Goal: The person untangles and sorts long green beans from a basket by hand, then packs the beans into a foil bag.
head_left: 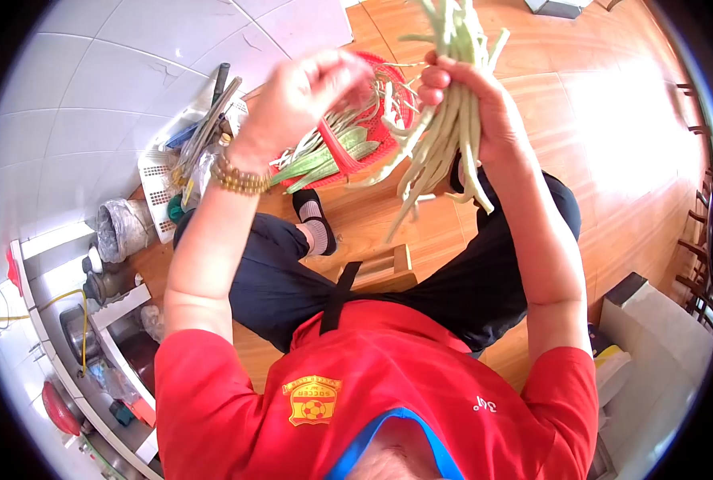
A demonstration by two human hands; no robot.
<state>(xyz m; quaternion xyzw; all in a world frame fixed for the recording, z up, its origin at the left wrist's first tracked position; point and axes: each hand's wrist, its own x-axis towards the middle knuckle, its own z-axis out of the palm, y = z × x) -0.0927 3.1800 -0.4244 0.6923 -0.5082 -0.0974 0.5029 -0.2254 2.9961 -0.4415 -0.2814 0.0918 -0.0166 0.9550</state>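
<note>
Clearly, the bunch of long beans (446,144) is hanging in front of the person, lying to the right of the left hand (316,86) with a gap between. Its long axis is running from the top edge of the view down towards the knees, leaning a little left at the lower end. The right hand (488,100) is being the nearer one, its fingers clamping around the upper part of the bunch. The left hand's fingers are blurring, so one cannot tell whether they are standing apart, together or gripping anything. The beans are looking slender, smooth and pale green, their lower tips fanning out unevenly and a few bending off to the left. Beyond them, a red basket (384,149) is sitting on the wooden floor (436,232), holding more thin pale strands and some long green gourds (332,160). The left wrist is wearing a beaded bracelet (240,178), and a small wooden stool (384,270) is showing between the legs
</note>
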